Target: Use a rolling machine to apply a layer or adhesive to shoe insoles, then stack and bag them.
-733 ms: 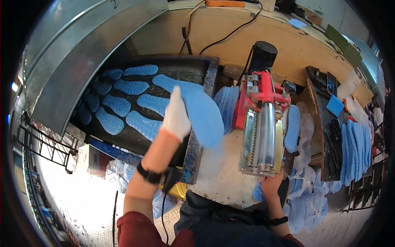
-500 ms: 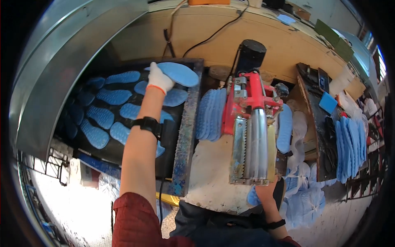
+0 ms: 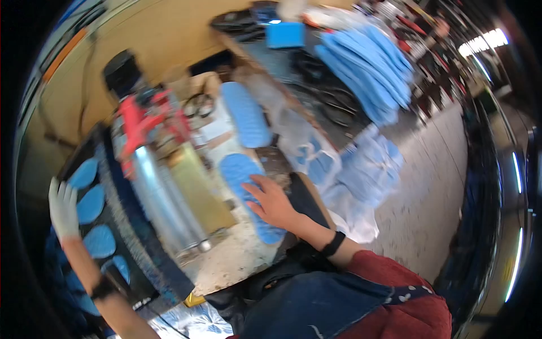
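Observation:
At the left, my left hand [image 3: 64, 209], in a white glove, has its fingers stretched out and holds nothing. It is beside the blue insoles [image 3: 91, 203] lying in a column on a black tray [image 3: 129, 223]. My right hand [image 3: 274, 203] is bare, its fingers spread over the edge of a blue insole [image 3: 240, 169] right of the roller machine. The fingertips appear to touch that insole, which lies on the worn bench. Another blue insole [image 3: 245, 116] lies just beyond it. The red machine [image 3: 141, 121] with shiny metal rollers [image 3: 166, 198] stands between my hands.
A stack of blue insoles [image 3: 367, 70] lies on the dark side table [image 3: 305, 85] at the upper right, near a light-blue box [image 3: 285, 35]. Clear plastic bags with blue pieces [image 3: 367, 169] sit below it. Scissors [image 3: 199, 105] lie behind the machine.
The view has swung right. My left hand has let go of the insole it held over the tray. My right hand has come from beneath the machine's front to the insole beside it.

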{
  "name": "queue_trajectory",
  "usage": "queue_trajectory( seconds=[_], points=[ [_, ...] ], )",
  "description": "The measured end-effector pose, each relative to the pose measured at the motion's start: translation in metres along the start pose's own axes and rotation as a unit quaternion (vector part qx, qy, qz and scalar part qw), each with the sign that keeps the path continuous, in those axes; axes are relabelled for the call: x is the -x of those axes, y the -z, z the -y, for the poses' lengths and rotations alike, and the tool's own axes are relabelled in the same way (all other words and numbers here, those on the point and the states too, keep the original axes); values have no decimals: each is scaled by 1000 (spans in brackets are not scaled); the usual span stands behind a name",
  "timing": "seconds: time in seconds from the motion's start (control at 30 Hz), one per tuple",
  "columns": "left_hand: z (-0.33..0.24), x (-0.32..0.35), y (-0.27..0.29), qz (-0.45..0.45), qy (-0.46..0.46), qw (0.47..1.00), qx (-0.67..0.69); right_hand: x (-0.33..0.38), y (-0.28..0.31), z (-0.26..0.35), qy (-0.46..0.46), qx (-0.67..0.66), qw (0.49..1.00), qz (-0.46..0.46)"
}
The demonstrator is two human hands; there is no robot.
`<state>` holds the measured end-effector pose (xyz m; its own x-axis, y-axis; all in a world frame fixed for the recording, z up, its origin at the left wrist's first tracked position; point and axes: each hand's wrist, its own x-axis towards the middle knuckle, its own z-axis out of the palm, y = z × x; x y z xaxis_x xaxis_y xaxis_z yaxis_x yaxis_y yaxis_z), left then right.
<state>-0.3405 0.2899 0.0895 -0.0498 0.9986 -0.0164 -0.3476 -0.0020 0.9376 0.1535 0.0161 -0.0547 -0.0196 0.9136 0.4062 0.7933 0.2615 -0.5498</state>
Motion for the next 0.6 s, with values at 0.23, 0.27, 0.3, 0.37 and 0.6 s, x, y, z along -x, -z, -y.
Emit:
queue_trajectory(
  seconds=[0.23,0.27,0.3,0.37,0.6],
  points=[
    [19,264,-123,-85,-93,965,-228,59,58,-132,-314,-90,933,-151],
    [27,293,-147,-64,-94,971,-211,84,56,-177,-326,-34,937,-120],
    [34,315,-157,-98,-43,977,-185,109,50,-222,-335,21,938,-86],
    [45,343,-170,-141,5,976,-169,135,32,-275,-407,63,911,-21],
    [53,353,-222,-242,91,946,-194,148,-27,-316,-606,58,793,1]
  ],
)
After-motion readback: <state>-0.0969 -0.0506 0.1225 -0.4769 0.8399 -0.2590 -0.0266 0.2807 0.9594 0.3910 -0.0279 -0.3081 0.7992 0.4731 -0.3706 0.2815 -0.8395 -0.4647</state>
